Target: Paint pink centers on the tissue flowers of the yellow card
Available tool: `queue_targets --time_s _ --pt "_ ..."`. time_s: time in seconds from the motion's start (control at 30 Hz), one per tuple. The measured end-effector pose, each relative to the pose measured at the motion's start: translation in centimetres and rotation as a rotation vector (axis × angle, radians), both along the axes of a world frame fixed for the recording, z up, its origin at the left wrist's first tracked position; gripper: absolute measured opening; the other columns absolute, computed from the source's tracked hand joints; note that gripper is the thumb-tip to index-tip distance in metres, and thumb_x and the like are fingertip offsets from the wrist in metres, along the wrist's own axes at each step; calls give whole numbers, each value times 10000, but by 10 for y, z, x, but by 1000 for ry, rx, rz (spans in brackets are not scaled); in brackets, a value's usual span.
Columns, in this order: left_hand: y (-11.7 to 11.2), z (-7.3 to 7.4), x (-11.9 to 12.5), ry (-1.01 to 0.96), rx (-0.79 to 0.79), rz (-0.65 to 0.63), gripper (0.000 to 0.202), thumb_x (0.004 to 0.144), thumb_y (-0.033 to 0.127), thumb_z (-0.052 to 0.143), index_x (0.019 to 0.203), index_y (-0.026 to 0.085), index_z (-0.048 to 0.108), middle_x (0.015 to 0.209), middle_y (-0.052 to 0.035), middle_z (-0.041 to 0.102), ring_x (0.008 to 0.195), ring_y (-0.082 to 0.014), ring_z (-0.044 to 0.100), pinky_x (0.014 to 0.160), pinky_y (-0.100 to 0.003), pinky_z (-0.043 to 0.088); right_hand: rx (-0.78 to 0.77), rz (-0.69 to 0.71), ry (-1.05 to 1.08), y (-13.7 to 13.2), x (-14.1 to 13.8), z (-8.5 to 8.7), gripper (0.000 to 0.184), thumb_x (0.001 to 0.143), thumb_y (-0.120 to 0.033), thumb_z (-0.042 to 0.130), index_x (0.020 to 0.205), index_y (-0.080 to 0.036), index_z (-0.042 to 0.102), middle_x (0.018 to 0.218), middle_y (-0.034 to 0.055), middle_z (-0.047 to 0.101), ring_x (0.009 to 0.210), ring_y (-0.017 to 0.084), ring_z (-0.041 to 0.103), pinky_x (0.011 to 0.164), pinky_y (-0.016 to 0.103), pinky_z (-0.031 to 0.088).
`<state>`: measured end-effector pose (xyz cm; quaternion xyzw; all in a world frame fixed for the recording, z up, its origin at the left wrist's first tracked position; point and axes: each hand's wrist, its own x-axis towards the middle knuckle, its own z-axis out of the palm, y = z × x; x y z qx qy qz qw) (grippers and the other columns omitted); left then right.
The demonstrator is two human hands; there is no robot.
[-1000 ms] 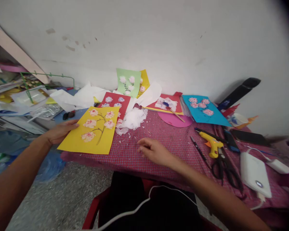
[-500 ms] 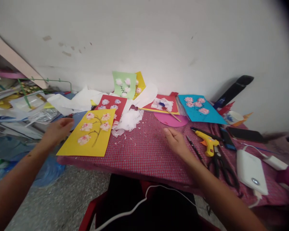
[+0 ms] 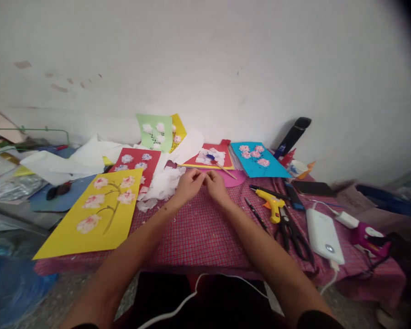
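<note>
My left hand (image 3: 191,183) and my right hand (image 3: 215,185) meet over the middle of the checked tablecloth (image 3: 202,233). The fingertips of both are drawn together and touch or nearly touch; anything between them is too small or hidden to see. Just behind lies a pink round sheet (image 3: 234,178). A heap of torn white tissue (image 3: 164,183) is close by on the left. Past the hands, a brush (image 3: 226,170) rests on white tissue with a dark blue blot (image 3: 210,157), on top of red paper (image 3: 226,151).
Flower pictures on yellow (image 3: 106,205), red (image 3: 154,157), green (image 3: 154,128) and blue (image 3: 270,164) sheets surround the work area. On the right are a yellow glue gun (image 3: 272,203), black scissors (image 3: 294,235), a pen (image 3: 256,217), a white power bank (image 3: 325,235) and a phone (image 3: 313,188).
My hands have come in from apart, the left from beside the yellow picture and the right from the table's right, to meet in the middle. The view has turned slightly right.
</note>
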<state>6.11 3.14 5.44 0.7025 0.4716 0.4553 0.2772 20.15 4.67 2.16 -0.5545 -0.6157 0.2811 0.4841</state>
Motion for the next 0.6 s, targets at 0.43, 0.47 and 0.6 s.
queue_targets --time_s 0.43,0.47,0.6 --pt "106 -21 19 847 98 218 229 931 229 617 1084 175 779 1138 -170 711 1114 -327 660 960 -423 514 -211 -21 -772 -9 33 5 316 1054 -293 456 1072 -185 753 1102 138 806 1000 239 732 832 300 469" --pt "108 -22 20 862 97 223 232 933 235 620 1092 181 780 1144 -168 704 1118 -329 656 956 -422 512 -220 -30 -788 -9 33 6 318 1055 -288 452 1074 -188 753 1107 136 807 1008 239 734 831 299 471" --pt "113 -22 20 885 100 215 259 947 246 611 1137 193 780 1166 -167 687 1145 -335 638 963 -426 501 -258 -63 -823 -7 37 9 328 1054 -287 443 1076 -194 757 1116 133 807 1009 240 741 819 302 482"
